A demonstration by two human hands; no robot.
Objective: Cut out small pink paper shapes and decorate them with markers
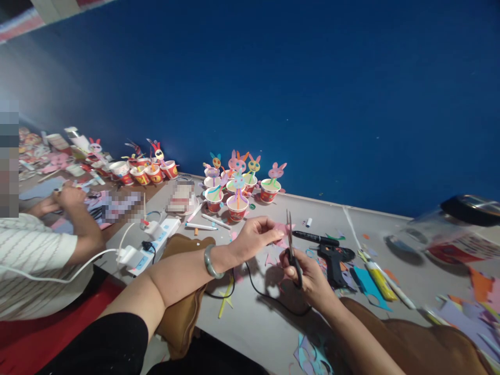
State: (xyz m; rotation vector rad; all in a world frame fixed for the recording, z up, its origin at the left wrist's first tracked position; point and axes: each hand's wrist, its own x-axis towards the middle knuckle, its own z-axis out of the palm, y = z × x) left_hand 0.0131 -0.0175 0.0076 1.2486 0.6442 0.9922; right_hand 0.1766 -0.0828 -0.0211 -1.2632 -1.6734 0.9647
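Observation:
My right hand (302,273) is closed around the black handles of a pair of scissors (290,234), whose blades point upward. The fingers of my left hand (255,237) are pinched together just left of the blades, on a small piece of pink paper (284,228). How far the paper lies between the blades I cannot tell. Pink scraps (271,258) lie on the table beneath my hands. Right of the scissors are a black marker (315,238) and a black hot glue gun (335,260).
Paper cups with animal-faced figures (237,208) stand by the blue wall (304,99). A white power strip (156,245) lies at left, near a co-worker's hand (70,195). At right are a clear jar (457,234), a yellow tube (380,281) and coloured paper scraps (464,317).

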